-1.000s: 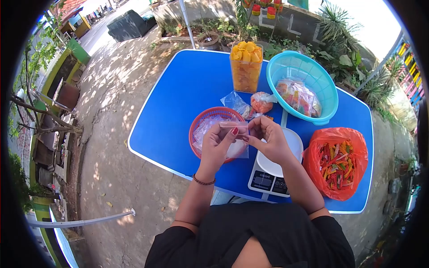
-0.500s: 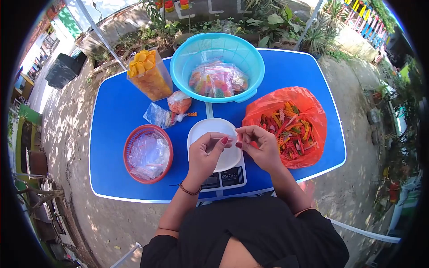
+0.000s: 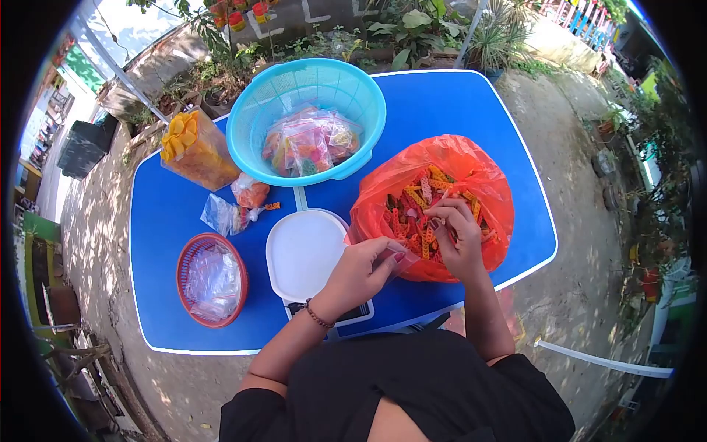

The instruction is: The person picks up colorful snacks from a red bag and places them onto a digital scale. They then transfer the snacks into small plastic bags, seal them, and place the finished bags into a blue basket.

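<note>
My left hand (image 3: 362,271) pinches a small clear plastic bag (image 3: 403,265) at the near left edge of the red plastic bag (image 3: 486,158). That red bag is full of colourful ladder-shaped crackers (image 3: 418,234), mostly red, orange and yellow. Over the crackers is my right hand (image 3: 462,237), its fingers curled in towards the thumb; whatever they grip is hidden. Left of my hands stands a kitchen scale (image 3: 359,313) with a white round-cornered tray (image 3: 305,250) on top. My left forearm covers part of its panel.
A turquoise basket (image 3: 243,140) holds several filled packets at the back. A red basket (image 3: 239,295) with clear bags stands left. Behind it are a tall container of yellow chips (image 3: 199,158) and small knotted bags (image 3: 249,193). Everything rests on a blue table (image 3: 427,99).
Both hands have moved right from above the scale to the red bag. My right hand has let go of the clear bag and reached over the crackers. The view has shifted too.
</note>
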### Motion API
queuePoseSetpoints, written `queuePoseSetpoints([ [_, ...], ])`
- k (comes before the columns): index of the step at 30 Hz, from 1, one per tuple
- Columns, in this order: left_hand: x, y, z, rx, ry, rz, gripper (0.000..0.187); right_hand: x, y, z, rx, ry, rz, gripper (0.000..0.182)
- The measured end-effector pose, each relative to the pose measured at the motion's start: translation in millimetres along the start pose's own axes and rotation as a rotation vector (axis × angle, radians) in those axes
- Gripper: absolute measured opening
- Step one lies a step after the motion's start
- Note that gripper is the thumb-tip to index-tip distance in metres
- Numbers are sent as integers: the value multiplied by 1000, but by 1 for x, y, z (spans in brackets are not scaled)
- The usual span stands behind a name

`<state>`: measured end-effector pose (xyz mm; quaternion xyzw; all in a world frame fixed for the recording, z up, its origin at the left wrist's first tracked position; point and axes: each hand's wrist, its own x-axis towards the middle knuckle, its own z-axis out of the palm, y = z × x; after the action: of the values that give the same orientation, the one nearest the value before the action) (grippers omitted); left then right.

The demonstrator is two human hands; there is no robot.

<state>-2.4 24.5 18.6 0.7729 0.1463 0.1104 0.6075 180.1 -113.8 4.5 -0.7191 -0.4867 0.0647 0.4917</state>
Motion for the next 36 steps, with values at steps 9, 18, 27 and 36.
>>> queuePoseSetpoints([
  [9,8,-4,15,193,-107,157,13,-3,6,18,-452,-223,-44,15],
  [18,18,-8,14,113,-134,162,18,6,22,19,-469,-79,-87,16],
  [27,18,-6,9,96,-175,160,16,24,24,24,-625,-215,-41,30],
  [36,12,-8,9,51,-172,123,14,26,21,30,-725,-205,-27,24],
])
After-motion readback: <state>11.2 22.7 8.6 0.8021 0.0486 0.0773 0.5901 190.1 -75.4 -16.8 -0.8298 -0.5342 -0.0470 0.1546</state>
